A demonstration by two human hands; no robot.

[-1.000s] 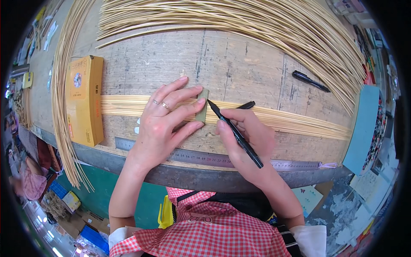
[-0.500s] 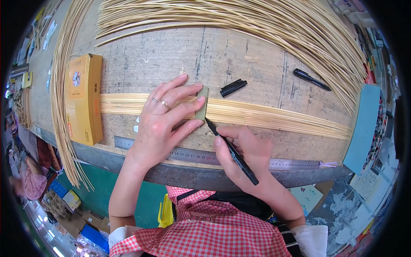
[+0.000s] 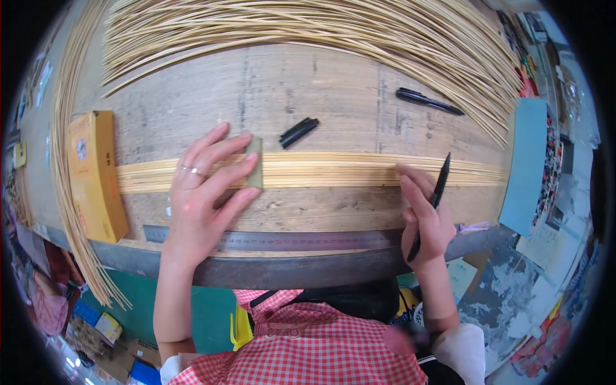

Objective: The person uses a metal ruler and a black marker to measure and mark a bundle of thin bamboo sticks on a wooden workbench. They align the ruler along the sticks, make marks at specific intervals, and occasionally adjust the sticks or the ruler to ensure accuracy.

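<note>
A row of thin, pale wooden sticks [image 3: 333, 170] lies side by side across the table. My left hand [image 3: 202, 192] presses a short olive-green strip [image 3: 256, 170] crosswise on them, thumb at its near end and fingers along its side. Farther right, my right hand [image 3: 428, 221] has a black marker pen [image 3: 441, 183] between its fingers, tip pointing up and away. Its stretched forefinger is at the near edge of the sticks; whether it touches them I cannot tell. A black pen cap [image 3: 299, 133] lies just beyond the sticks.
A yellow box [image 3: 96, 176] stands at the sticks' left end, a blue-green block [image 3: 523, 167] at their right. A steel ruler [image 3: 289, 240] lies along the front edge. Long sticks [image 3: 289, 25] are heaped at the back, more [image 3: 67, 128] at left. Another black pen [image 3: 428, 101] lies back right.
My right hand has moved right, away from the green strip, with the pen's tip now lifted from it. My left hand stays on the strip. The whole view has shifted somewhat.
</note>
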